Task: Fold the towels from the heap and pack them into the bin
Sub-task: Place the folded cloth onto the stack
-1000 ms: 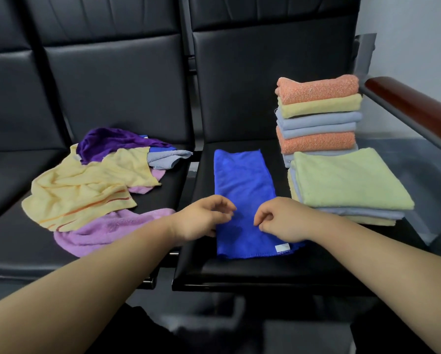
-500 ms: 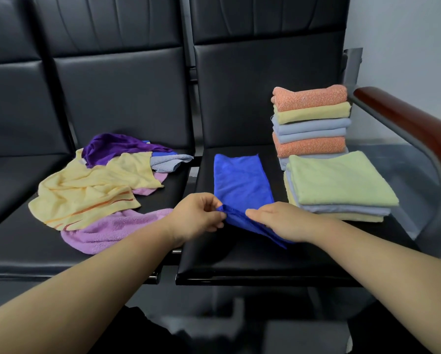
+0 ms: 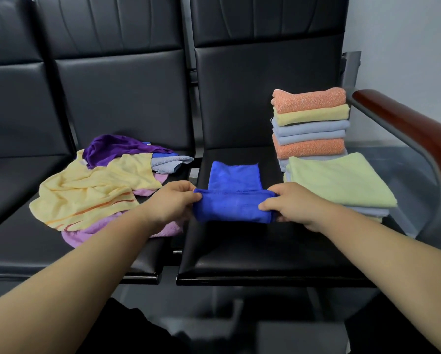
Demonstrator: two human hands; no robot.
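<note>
We have lifted the near end of the blue towel (image 3: 233, 190) and folded it away from us.
Our left hand (image 3: 172, 203) and right hand (image 3: 294, 204) pinch its near fold, which runs left-right; the rest points toward the backrest on the black seat (image 3: 252, 251).

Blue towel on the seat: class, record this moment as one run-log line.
step: folding | blue towel: near end raised, doubled over | left hand: pinches left corner | right hand: pinches right corner
</note>
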